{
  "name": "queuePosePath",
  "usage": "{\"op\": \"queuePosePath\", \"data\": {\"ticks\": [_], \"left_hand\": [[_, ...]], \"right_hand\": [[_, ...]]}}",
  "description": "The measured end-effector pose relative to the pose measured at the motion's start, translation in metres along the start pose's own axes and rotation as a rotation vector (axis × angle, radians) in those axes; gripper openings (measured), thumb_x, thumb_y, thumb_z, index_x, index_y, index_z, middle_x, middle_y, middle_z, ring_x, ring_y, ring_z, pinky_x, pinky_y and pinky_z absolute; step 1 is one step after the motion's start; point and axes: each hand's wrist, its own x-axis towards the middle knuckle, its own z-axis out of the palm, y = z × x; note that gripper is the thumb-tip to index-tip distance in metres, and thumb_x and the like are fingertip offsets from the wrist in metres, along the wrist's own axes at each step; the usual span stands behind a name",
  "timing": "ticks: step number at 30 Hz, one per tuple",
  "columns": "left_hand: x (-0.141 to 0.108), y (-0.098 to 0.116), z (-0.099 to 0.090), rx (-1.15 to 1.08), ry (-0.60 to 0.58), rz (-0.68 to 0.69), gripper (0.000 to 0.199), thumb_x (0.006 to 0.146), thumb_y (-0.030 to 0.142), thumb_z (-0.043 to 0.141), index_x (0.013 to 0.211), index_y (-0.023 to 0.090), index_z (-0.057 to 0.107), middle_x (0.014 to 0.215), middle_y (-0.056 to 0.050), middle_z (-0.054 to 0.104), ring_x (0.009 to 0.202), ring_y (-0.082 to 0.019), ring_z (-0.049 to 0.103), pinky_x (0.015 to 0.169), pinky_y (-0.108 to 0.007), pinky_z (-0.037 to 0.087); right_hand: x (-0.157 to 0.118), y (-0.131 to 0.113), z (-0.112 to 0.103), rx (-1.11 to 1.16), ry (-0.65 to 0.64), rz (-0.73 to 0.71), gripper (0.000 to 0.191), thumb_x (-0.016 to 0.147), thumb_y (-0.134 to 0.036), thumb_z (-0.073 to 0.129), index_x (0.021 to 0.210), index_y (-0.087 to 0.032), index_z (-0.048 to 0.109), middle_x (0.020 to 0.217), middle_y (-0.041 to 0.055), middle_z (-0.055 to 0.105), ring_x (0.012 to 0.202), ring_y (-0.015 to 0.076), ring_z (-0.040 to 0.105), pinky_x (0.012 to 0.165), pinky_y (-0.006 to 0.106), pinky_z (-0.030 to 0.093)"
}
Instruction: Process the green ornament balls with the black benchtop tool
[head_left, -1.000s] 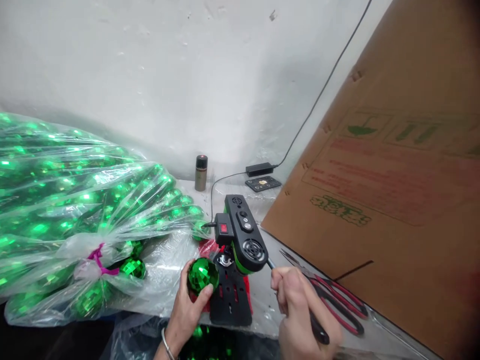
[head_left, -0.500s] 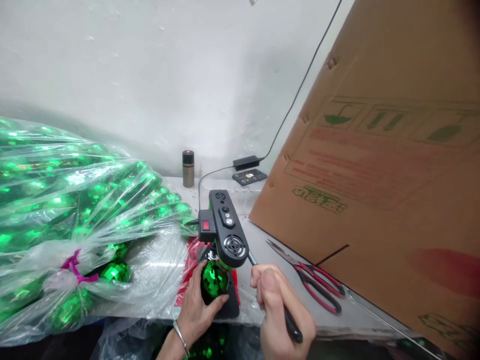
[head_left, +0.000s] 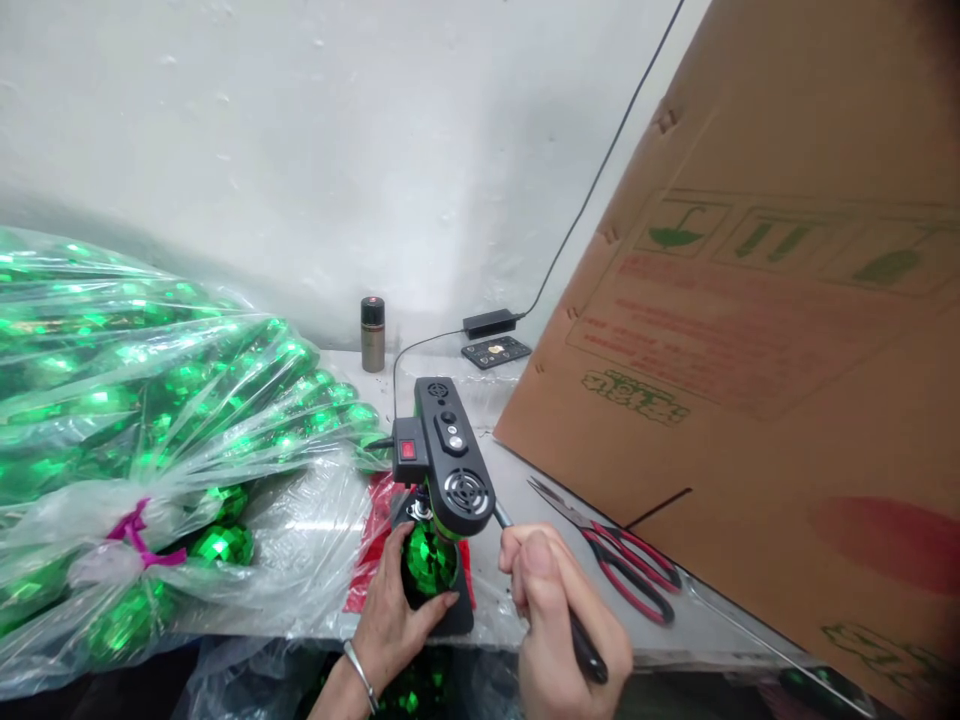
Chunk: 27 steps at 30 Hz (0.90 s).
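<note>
While the right hand (head_left: 566, 610) is gripping a lever (head_left: 588, 648), the left hand (head_left: 390, 610) is holding a green faceted ball (head_left: 430, 562) between thumb and fingers, near a black machine (head_left: 454, 455).

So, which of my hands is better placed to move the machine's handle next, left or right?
Probably the right hand: it is wrapped around the handle. The left hand is across from it, cupped around the green ball at the machine's near end.

The black machine (head_left: 459, 455) apparently hides part of the green ball (head_left: 430, 566).
</note>
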Motion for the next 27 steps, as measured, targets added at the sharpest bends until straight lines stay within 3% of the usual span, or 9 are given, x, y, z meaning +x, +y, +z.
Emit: {"op": "queuePosePath", "data": {"ticks": [6, 11, 16, 23, 27], "left_hand": [[-0.007, -0.012, -0.001, 0.044, -0.007, 0.053, 0.084, 0.080, 0.042, 0.087, 0.153, 0.017, 0.053, 0.154, -0.025, 0.068, 0.145, -0.046, 0.066, 0.121, -0.069, 0.055], [0.009, 0.001, 0.004, 0.020, -0.009, 0.070, 0.078, 0.075, 0.036, 0.088, 0.146, 0.019, 0.060, 0.144, -0.019, 0.072, 0.138, -0.043, 0.070, 0.119, -0.067, 0.056], [0.017, 0.005, 0.006, -0.027, -0.014, 0.063, 0.082, 0.067, 0.030, 0.090, 0.143, 0.019, 0.061, 0.137, -0.016, 0.074, 0.130, -0.041, 0.073, 0.116, -0.066, 0.058], [0.015, 0.002, 0.007, -0.052, -0.029, 0.040, 0.082, 0.069, 0.031, 0.090, 0.145, 0.018, 0.060, 0.140, -0.018, 0.072, 0.133, -0.042, 0.072, 0.117, -0.067, 0.058], [0.016, 0.005, 0.007, -0.076, -0.030, 0.036, 0.082, 0.069, 0.029, 0.089, 0.145, 0.018, 0.058, 0.140, -0.018, 0.073, 0.132, -0.041, 0.072, 0.117, -0.066, 0.058]], "right_hand": [[0.001, 0.001, -0.001, 0.006, 0.001, 0.008, 0.039, 0.116, -0.026, 0.052, 0.077, -0.021, 0.058, 0.067, -0.0029, 0.051, 0.056, 0.0105, 0.044, 0.050, 0.027, 0.031], [-0.002, 0.001, 0.000, 0.019, -0.008, 0.004, 0.039, 0.116, -0.024, 0.051, 0.078, -0.022, 0.056, 0.071, -0.0022, 0.053, 0.061, 0.0107, 0.048, 0.053, 0.027, 0.032], [-0.012, 0.000, 0.009, 0.055, 0.111, 0.088, 0.041, 0.117, -0.029, 0.052, 0.076, -0.022, 0.052, 0.071, -0.0025, 0.051, 0.063, 0.0113, 0.047, 0.058, 0.028, 0.033], [-0.028, 0.037, 0.009, 0.039, 0.133, -0.154, 0.042, 0.113, -0.020, 0.052, 0.071, -0.022, 0.052, 0.067, -0.0026, 0.054, 0.057, 0.0107, 0.049, 0.053, 0.028, 0.033], [-0.031, 0.046, 0.007, 0.019, 0.147, -0.169, 0.043, 0.112, -0.021, 0.051, 0.069, -0.022, 0.050, 0.066, -0.0027, 0.055, 0.055, 0.0107, 0.050, 0.052, 0.026, 0.035]]}}
